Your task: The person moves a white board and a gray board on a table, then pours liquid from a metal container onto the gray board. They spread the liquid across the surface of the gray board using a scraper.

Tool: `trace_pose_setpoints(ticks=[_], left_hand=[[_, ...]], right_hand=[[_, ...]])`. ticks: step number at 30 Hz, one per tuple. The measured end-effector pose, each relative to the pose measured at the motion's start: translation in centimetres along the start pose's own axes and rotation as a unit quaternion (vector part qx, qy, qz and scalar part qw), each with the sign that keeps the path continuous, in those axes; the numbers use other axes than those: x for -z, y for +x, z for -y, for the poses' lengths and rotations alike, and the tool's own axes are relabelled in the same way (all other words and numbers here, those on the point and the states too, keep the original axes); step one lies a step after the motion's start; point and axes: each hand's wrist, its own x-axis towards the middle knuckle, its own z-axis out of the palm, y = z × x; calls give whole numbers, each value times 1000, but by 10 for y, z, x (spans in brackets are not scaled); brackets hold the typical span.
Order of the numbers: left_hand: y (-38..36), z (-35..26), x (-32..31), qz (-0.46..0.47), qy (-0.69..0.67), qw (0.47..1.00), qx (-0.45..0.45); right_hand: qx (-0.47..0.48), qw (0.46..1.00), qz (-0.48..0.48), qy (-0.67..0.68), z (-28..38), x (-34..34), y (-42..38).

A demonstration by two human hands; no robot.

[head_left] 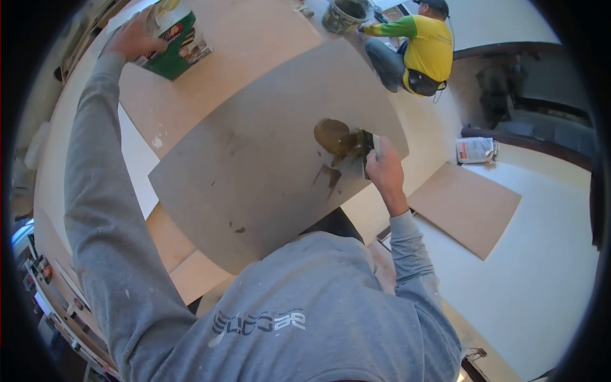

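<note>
The right hand (pixel 386 170) is clasping the scraper (pixel 367 148), fingers closed around its handle, and the scraper is standing just beside the brown paste (pixel 331 135) on the grey slab (pixel 254 127). It is probably handling as light and stiff, best held at the handle, clear of the (likely sticky) paste. The left hand (pixel 135 37) is gripping the top edge of the green tub (pixel 175 54); the tub is likely weighing more if full (its fill isn't showing clearly), so the rim is offering the surest hold.

The slab is lying in front of the person, looking flat and rigid, with smears and dark spots marking it. Tan sheets are showing around it. Beyond, a co-worker in a yellow top (pixel 429 48) is crouching near a bucket (pixel 344 18). To the right, a bag (pixel 476 151) and a tan panel (pixel 469 207) are resting on the pale floor (pixel 528 286).
</note>
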Motion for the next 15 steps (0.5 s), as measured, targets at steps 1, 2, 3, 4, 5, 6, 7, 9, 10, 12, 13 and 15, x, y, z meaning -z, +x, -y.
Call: trace_pose_setpoints(ticks=[1, 2, 3, 4, 5, 6, 7, 9, 10, 12, 13, 15], left_hand=[[-5, -4, 2, 3, 1, 1000, 3], [-10, -6, 8, 16, -14, 1000, 5], [-22, -19, 25, 29, -29, 999, 5], [-30, -26, 30, 43, -45, 998, 5], [-34, -25, 5, -36, -22, 997, 60], [-55, -39, 3, -103, 10, 994, 47], [-78, -62, -3, -197, -9, 980, -8], [-140, -114, -32, -229, -146, 960, -63], [-187, -111, -91, -90, -202, 973, -60], [-267, -194, -103, 58, -158, 983, -71], [-300, -226, -114, 78, -159, 984, -21], [-336, -261, -152, 88, -156, 982, 56]], right_hand=[[9, 1000, 8, 4, 2, -3, -1], [18, 1000, 14, 8, 6, -7, -2], [26, 999, 18, 13, 8, -8, -1], [17, 999, 24, -16, 7, -7, 1], [6, 998, 33, -46, 6, -8, 4], [-6, 996, 43, -77, 3, -9, 4], [-25, 996, 40, -80, 3, -6, 3], [-60, 994, 24, -86, 10, 5, 13], [-57, 994, 23, -89, 7, 0, 18], [-45, 995, 17, -91, 2, -13, 30], [-24, 997, 16, -68, 12, -18, 35], [17, 999, 16, -24, 47, -36, 38]])
